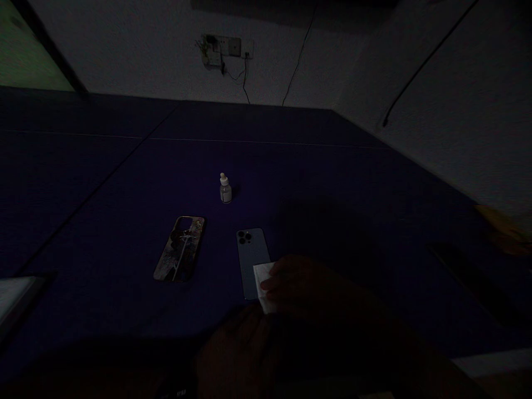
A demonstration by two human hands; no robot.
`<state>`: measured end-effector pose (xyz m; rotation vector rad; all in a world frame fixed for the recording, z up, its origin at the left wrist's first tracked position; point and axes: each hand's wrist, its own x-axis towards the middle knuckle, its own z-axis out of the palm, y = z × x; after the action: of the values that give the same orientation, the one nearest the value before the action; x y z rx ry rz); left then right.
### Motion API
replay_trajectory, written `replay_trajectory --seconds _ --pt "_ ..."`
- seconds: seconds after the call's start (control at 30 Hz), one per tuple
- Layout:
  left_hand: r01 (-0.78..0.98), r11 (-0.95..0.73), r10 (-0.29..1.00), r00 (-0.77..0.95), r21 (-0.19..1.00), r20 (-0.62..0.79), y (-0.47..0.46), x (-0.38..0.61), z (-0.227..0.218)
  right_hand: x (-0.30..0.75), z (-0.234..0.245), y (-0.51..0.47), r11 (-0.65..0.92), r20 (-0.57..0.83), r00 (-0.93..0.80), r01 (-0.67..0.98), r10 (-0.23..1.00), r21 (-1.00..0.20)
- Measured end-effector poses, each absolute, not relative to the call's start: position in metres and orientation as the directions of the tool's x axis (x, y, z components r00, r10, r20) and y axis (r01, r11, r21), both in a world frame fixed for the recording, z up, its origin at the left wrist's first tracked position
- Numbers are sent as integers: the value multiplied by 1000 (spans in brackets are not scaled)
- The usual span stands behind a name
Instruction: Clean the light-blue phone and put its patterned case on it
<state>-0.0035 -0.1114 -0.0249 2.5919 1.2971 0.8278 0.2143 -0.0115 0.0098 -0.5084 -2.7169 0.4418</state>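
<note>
Seemingly mid-wipe, the right hand [301, 284] clasps a white cloth [262, 272] over the lower right of the phone [250, 257] on the dark surface [124, 221]. Nearer than the phone, the left hand [239, 352] shows no discernible grip; the next stroke likely needs steadiness.

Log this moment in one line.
right hand: on white cloth partly over phone | left hand: near phone | phone case: left of phone | dropper bottle: upright, beyond

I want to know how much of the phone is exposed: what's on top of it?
A white cloth or tissue, under the right hand, overlaps the phone at lower right. Its camera lenses and upper back show; the surface beneath the overlap is hidden.
</note>
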Motion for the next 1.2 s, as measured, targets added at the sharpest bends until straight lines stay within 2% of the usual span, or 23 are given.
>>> replay_trajectory --seconds 0.13,0.2,0.4,0.57,0.7,0.8,0.9,1.0,1.1,1.2 --pt "668 -721 662 585 185 468 -113 -5 -30 220 8 -6 847 263 -818 430 512 -312" --pt "669 -725 650 589 161 480 -114 -6 -32 221 4 -6 843 260 -812 447 523 -299" --pt "731 -616 774 492 295 398 -113 -5 -29 218 -2 -6 888 305 -855 317 420 -333" --pt "708 -679 690 522 197 502 -112 -3 -28 216 -3 1 824 241 -795 489 556 -287" --pt "689 -696 666 513 203 541 -110 -2 -25 214 -4 1 869 242 -855 374 459 -324" --pt "707 -675 694 509 212 510 -109 -3 -24 215 -4 2 851 267 -835 372 481 -370" --pt "696 -693 679 542 188 494 -109 -5 -25 214 -6 4 821 262 -786 485 560 -302" --pt "675 -709 664 542 204 516 -108 -5 -23 209 -8 4 840 241 -807 491 539 -231" --pt "707 -649 728 471 280 497 -108 -3 -23 207 -9 4 876 276 -839 404 470 -263" --pt "682 -689 687 509 244 518 -109 -4 -27 209 -9 6 869 329 -808 413 488 -273"
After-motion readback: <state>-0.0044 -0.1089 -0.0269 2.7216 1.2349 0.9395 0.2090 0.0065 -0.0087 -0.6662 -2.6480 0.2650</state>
